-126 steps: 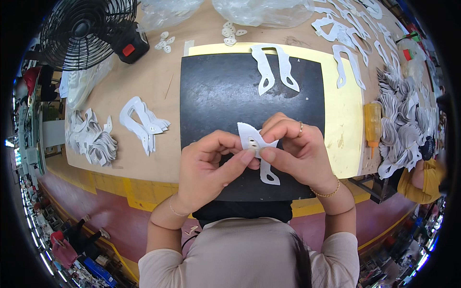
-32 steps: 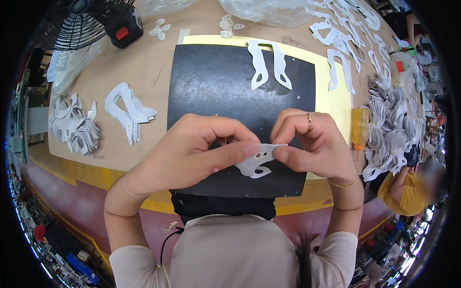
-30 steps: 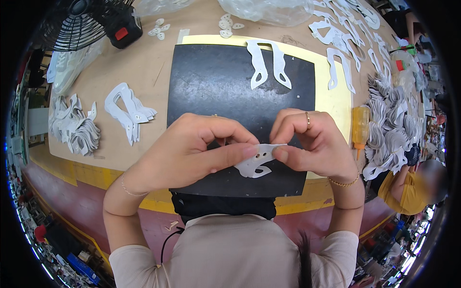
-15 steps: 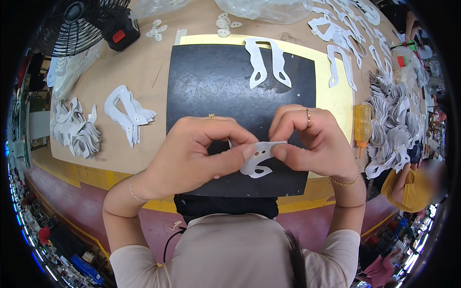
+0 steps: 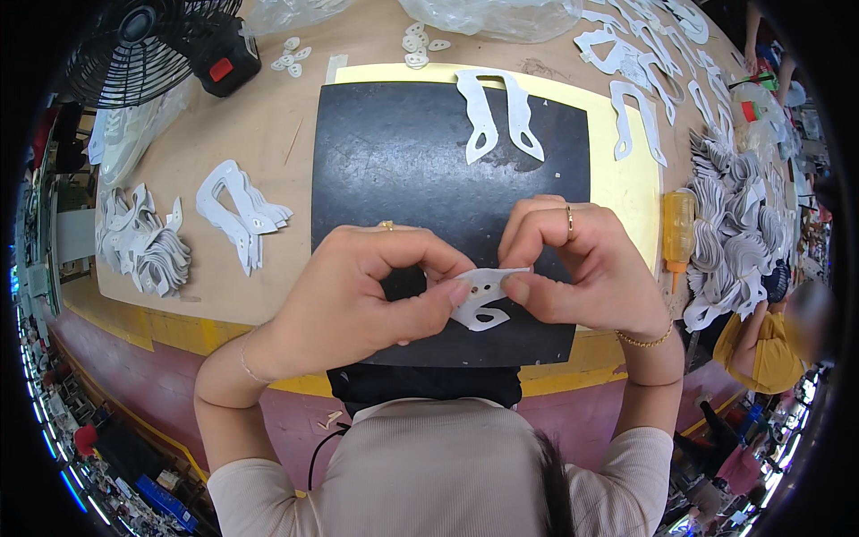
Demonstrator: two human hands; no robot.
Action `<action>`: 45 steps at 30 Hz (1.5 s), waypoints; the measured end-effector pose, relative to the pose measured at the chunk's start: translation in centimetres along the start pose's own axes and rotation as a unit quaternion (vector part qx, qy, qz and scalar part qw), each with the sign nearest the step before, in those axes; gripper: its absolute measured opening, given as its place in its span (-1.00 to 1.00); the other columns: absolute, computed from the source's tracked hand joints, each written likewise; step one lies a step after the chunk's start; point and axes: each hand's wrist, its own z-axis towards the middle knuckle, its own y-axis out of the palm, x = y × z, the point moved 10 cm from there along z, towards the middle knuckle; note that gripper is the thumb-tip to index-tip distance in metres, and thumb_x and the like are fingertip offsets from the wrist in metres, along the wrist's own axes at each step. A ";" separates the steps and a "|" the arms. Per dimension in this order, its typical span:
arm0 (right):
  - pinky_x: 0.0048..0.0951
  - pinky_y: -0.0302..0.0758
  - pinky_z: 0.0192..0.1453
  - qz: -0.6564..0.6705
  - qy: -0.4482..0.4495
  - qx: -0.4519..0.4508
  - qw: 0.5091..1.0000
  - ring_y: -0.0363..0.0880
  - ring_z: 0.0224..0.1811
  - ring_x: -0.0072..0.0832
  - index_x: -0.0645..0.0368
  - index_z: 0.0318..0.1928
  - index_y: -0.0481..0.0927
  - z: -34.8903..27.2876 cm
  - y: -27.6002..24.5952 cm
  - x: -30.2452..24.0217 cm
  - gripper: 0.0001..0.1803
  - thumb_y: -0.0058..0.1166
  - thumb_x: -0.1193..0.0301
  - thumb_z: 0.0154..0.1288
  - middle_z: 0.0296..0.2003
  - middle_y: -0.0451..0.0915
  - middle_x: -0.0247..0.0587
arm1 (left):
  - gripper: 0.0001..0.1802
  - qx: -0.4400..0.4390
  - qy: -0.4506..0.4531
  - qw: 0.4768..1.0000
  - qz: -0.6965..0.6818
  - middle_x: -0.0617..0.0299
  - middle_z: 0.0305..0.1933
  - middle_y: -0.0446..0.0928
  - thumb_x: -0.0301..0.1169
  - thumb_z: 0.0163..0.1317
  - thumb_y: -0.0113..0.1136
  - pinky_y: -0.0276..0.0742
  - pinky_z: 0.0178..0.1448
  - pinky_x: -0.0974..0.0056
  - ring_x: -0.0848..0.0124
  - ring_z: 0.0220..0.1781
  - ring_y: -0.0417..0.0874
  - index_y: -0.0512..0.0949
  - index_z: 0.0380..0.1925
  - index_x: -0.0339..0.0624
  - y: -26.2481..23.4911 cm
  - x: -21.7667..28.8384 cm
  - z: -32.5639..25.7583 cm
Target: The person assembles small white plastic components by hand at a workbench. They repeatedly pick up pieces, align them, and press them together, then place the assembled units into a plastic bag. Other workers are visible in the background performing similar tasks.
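Observation:
Between my two hands is a white cut-out piece (image 5: 489,291) with small holes and a larger oval opening, perhaps a shoe-upper part. My left hand (image 5: 376,282) pinches its left side between thumb and forefinger. At its upper right, the thumb and fingers of my right hand (image 5: 573,264) grip the edge. The piece is held over a black mat (image 5: 385,152), and the fingers hide part of it. Farther up on the mat lies another white U-shaped piece (image 5: 519,112), apart from both hands.
Left are a stack of white pieces (image 5: 237,210) and a larger bundle (image 5: 143,246). A yellow bottle (image 5: 677,228) and thick bundles of pieces (image 5: 738,224) sit right. A fan (image 5: 134,45) stands far left. Yellow sheeting (image 5: 626,192) shows beneath the mat. A person in yellow (image 5: 756,353) is at right.
Both hands keep their pinch on the white piece. It has tilted slightly, and the left fingers have shifted a little to the left along it.

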 end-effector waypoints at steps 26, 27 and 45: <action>-0.47 0.40 -0.12 0.054 0.067 -0.057 0.995 0.51 -0.28 -0.51 0.24 -0.41 0.60 -0.3 0.5 1.3 -0.92 0.27 0.58 0.10 -0.39 0.59 -0.29 | -0.79 -0.135 -0.049 0.989 0.041 0.31 -0.36 0.62 -0.38 0.38 0.23 0.37 -0.35 0.49 0.63 -0.41 0.52 0.70 -0.15 -0.31 1.3 0.0 0.9; -0.47 0.40 -0.09 0.057 0.072 -0.058 0.994 0.52 -0.25 -0.51 0.24 -0.38 0.61 -0.3 0.5 1.7 -0.91 0.29 0.57 0.10 -0.36 0.59 -0.28 | -0.80 -0.111 -0.059 0.992 0.004 0.29 -0.32 0.63 -0.40 0.39 0.22 0.41 -0.31 0.48 0.61 -0.38 0.55 0.69 -0.14 -0.32 1.0 -0.1 1.0; -0.60 0.39 -0.26 0.083 -0.014 0.117 0.990 0.48 -0.37 -0.68 0.23 -0.29 0.58 -1.4 0.3 0.5 -0.87 0.30 0.53 0.20 -0.42 0.58 -0.37 | -0.80 -0.010 -0.004 0.978 -0.209 0.00 -0.08 0.67 -0.55 0.44 0.08 0.67 0.06 0.30 0.30 -0.07 0.75 0.54 -0.03 -0.47 0.5 -0.4 0.0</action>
